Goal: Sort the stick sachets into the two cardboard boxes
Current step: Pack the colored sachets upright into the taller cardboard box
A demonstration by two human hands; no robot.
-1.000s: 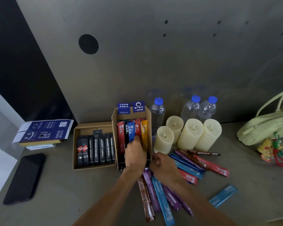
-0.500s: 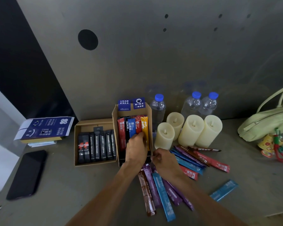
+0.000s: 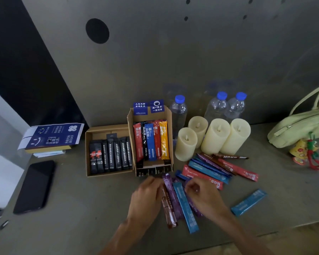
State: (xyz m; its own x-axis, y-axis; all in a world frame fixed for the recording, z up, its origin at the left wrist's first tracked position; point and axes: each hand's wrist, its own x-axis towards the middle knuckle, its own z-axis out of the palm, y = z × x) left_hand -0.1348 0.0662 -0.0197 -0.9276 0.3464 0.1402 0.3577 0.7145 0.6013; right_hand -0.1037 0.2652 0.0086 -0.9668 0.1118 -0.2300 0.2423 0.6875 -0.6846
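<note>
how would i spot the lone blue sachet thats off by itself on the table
Find the four cream candles beside the taller cardboard box, then look toward the table's near right. The lone blue sachet lies there at a slant, clear of the fanned pile of sachets, touching none.

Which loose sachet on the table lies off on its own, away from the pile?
The light blue sachet at far right, right of the right hand. It touches no other sachet; the rest overlap in the pile.

Left hand (image 3: 145, 197) and right hand (image 3: 201, 193) reach forward, fingers curled downward, near each other.
</note>
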